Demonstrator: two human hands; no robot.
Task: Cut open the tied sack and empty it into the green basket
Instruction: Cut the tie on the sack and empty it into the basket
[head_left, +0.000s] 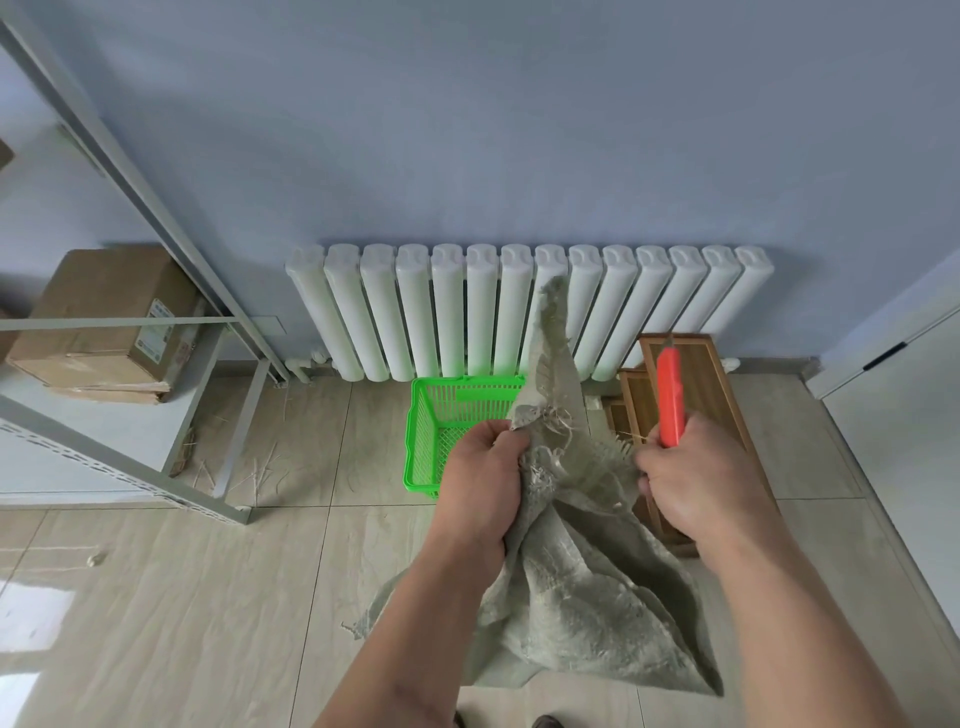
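Note:
A grey-green woven sack (582, 587) hangs in front of me, its frayed top rising in a point before the radiator. My left hand (483, 478) grips the sack's bunched neck, where pale twine (556, 415) shows. My right hand (696, 478) holds an orange utility knife (670, 400) upright, and its fingers also pinch the sack's frayed edge. The green plastic basket (441, 431) stands on the floor just behind my left hand, partly hidden by the sack. What lies inside it is hidden.
A white radiator (441, 312) lines the wall behind the basket. Wooden trays (711, 384) lie on the floor at the right. A grey metal shelf (228, 322) with a cardboard box (104, 317) stands at the left. Straw bits litter the tiled floor (208, 597).

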